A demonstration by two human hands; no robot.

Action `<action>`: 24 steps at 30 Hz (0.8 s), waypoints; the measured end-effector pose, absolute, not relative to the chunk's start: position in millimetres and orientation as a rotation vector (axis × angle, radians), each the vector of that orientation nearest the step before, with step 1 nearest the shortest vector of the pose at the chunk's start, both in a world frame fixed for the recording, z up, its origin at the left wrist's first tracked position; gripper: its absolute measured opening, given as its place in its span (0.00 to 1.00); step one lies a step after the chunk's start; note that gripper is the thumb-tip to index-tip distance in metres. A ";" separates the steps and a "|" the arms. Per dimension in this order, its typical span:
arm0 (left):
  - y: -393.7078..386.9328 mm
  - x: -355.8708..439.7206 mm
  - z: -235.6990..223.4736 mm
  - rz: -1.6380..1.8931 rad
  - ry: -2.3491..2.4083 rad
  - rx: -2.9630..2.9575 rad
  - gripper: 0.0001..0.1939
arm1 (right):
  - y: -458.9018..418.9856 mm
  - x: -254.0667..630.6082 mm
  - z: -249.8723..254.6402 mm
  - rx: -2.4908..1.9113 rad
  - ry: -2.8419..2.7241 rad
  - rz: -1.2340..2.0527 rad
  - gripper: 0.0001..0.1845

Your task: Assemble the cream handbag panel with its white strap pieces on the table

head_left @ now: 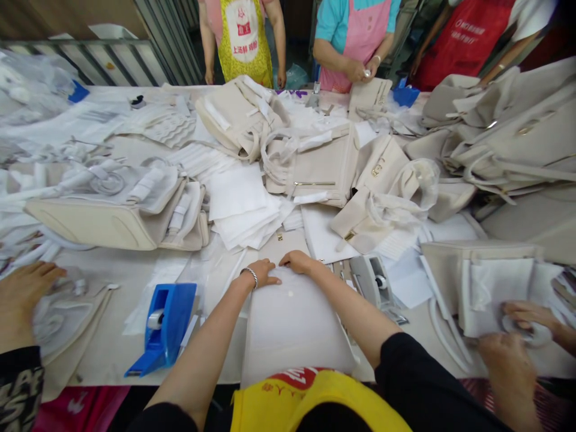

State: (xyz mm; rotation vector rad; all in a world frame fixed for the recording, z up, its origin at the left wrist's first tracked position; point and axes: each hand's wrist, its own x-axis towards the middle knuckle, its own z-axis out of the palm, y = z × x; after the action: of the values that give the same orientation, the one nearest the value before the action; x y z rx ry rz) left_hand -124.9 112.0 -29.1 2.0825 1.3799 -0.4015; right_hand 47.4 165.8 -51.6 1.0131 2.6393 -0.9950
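Note:
A flat cream bag [292, 324] wrapped in white lies on the table right in front of me. My left hand [260, 273], with a bracelet on the wrist, rests on its far edge with the fingers curled over it. My right hand [297, 262] sits beside it on the same far edge, fingers bent down onto the top. Both hands press or pinch the bag's upper rim; what is under the fingertips is hidden.
A blue tape dispenser [162, 327] stands left of the bag and a grey one [372, 279] right of it. Cream handbags [112, 222], white paper sheets [243, 207] and straps cover the table. Co-workers' hands work at left [22, 294] and right [517, 336]; three aproned people stand opposite.

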 end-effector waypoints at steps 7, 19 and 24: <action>110.9 -124.6 -29.2 -0.401 1.371 2.091 0.33 | 148.4 71.2 -36.1 1.252 2.688 -0.754 0.14; 105.5 -125.7 -28.2 -0.353 1.381 2.084 0.32 | 130.0 79.2 -26.4 1.225 2.623 -0.713 0.28; 103.2 -126.1 -29.4 -0.327 1.408 2.010 0.35 | 127.3 84.1 -28.5 1.203 2.646 -0.706 0.25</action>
State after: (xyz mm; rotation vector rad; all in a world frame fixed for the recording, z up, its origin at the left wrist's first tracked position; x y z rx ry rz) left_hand -126.1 103.2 -29.4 2.0098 1.4076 -0.3270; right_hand 84.1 127.3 -28.5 1.2027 2.6458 -0.7058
